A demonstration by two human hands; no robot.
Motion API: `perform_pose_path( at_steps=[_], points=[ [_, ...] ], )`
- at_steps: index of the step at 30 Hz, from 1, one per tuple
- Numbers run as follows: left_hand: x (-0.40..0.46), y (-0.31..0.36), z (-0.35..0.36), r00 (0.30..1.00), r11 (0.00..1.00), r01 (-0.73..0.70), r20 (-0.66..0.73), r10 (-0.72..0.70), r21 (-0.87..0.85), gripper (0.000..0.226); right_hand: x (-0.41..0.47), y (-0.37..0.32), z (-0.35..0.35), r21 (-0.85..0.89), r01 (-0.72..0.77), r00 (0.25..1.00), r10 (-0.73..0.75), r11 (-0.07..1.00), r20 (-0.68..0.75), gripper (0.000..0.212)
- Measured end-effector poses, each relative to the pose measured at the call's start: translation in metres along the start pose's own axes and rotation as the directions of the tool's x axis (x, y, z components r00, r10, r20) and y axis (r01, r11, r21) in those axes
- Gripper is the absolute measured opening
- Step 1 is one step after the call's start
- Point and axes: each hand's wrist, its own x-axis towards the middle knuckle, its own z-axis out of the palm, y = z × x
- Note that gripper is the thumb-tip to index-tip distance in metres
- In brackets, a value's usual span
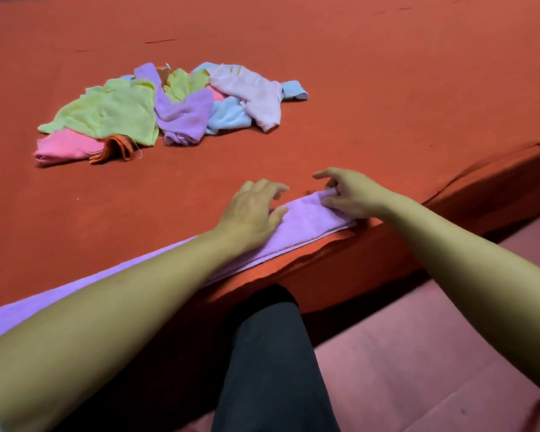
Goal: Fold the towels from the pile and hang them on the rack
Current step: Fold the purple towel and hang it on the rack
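While flat on cloth, left hand [253, 210]: fingers spread, pressing purple towel [306, 221].
Right hand [349, 194]: thumb and fingers pinching towel's far end.
Towel: folded strip along red surface [356, 104] edge.
Pile [156, 110]: well beyond, apart.
Obstruction: forearms cover the strip's middle.

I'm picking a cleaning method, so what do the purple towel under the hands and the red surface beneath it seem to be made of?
Purple towel: looks like soft microfibre or terry cloth, matte and slightly fuzzy, lying limp in a flat folded strip. Red surface: seems a matte felt-like or carpet-like fabric covering, wrinkled and loose at the edge. Neither is certain from looks alone.
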Motion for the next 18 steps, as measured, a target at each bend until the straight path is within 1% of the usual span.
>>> perform_pose_path(
  at_steps=[2, 4, 7, 11, 13, 14, 16, 18],
  points=[
    [0.008, 0.01, 0.006, 0.997, 0.992, -0.035, -0.074, 0.026, -0.12, 0.037, 0.002, 0.002, -0.005, 0.083, 0.039, 0.998, -0.035, 0.996, -0.043, 0.057],
    [0.013, 0.026, 0.008, 0.996, 0.963, 0.002, -0.086, -0.027, -0.271, 0.039, 0.0, 0.004, -0.01, 0.164, 0.051, 0.997, -0.04, 0.985, -0.069, 0.059],
    [0.014, 0.051, 0.014, 0.987, 0.893, 0.119, -0.045, -0.154, -0.433, 0.046, -0.001, 0.007, -0.014, 0.267, 0.043, 0.998, -0.029, 0.963, -0.058, 0.061],
    [0.01, 0.072, 0.023, 0.965, 0.824, 0.24, 0.031, -0.261, -0.514, 0.054, -0.005, 0.006, -0.018, 0.447, 0.004, 0.999, 0.017, 0.895, -0.044, 0.061],
    [0.01, 0.078, 0.023, 0.954, 0.804, 0.273, 0.04, -0.298, -0.529, 0.055, -0.006, 0.003, -0.019, 0.569, -0.039, 0.999, 0.053, 0.822, -0.009, 0.061],
    [0.01, 0.08, 0.023, 0.948, 0.794, 0.286, 0.038, -0.316, -0.537, 0.055, -0.006, 0.001, -0.019, 0.641, -0.067, 0.997, 0.071, 0.765, 0.02, 0.06],
    [0.011, 0.085, 0.022, 0.935, 0.756, 0.308, 0.037, -0.352, -0.577, 0.057, -0.007, -0.005, -0.019, 0.776, -0.142, 0.99, 0.107, 0.614, 0.096, 0.052],
    [0.011, 0.089, 0.019, 0.919, 0.696, 0.336, 0.061, -0.389, -0.634, 0.061, -0.008, -0.012, -0.019, 0.866, -0.206, 0.978, 0.128, 0.455, 0.165, 0.04]
  ],
)
